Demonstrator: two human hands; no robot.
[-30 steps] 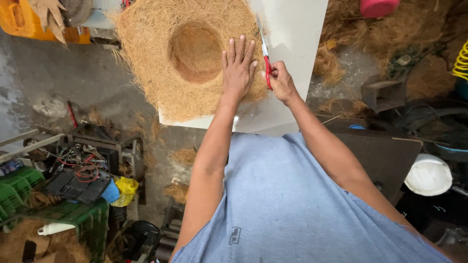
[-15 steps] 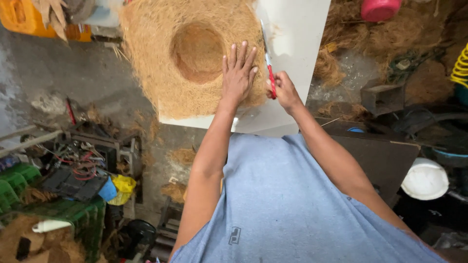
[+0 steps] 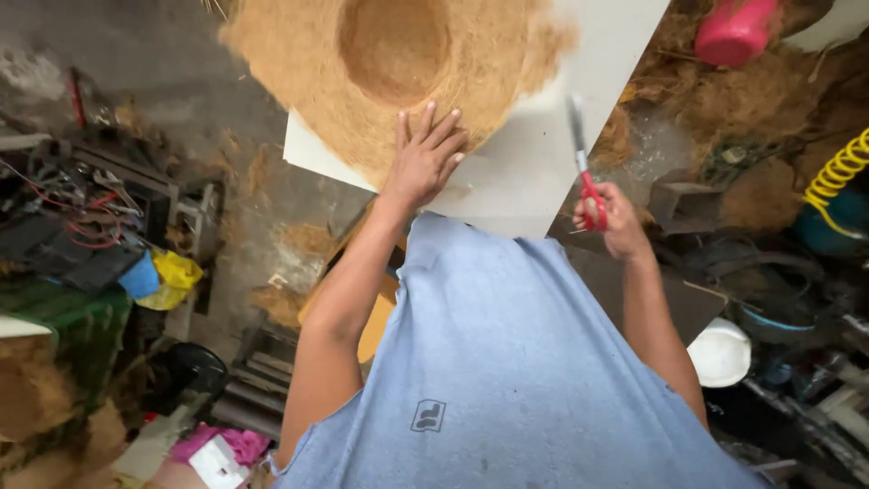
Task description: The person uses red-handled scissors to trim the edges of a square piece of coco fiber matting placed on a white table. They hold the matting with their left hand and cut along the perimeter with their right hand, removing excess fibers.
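A round mat of brown coconut fibre (image 3: 398,72) with a bowl-shaped hollow in its middle lies on a white board (image 3: 534,172). My left hand (image 3: 424,161) rests flat on the mat's near edge, fingers spread. My right hand (image 3: 608,215) is off the board's near right corner and grips red-handled scissors (image 3: 584,163), blades pointing up and away over the board, clear of the fibre.
A pink container (image 3: 735,29) and loose fibre heaps sit at the upper right, with a yellow coiled hose (image 3: 837,172) and a white helmet (image 3: 720,351) at right. Tools, red wires, a blue cup (image 3: 140,276) and green crates crowd the left.
My right hand has pulled the scissors back from the mat's right edge toward the board's near corner. The mat and my left hand sit lower and more central in view.
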